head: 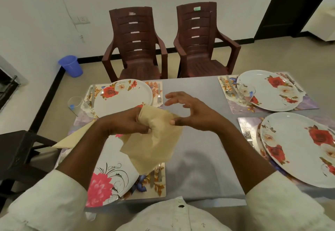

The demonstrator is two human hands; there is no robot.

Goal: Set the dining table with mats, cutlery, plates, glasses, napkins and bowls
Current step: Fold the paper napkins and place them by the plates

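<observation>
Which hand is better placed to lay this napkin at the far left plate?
Left. The left hand already grips the beige napkin and sits just below the far left plate; the right hand only pinches a corner, other fingers spread open.

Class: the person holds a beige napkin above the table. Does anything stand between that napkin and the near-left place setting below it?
Nothing visible does. The napkin, held by the left hand and pinched by the right hand, hangs in open air directly over the near-left plate.
</observation>
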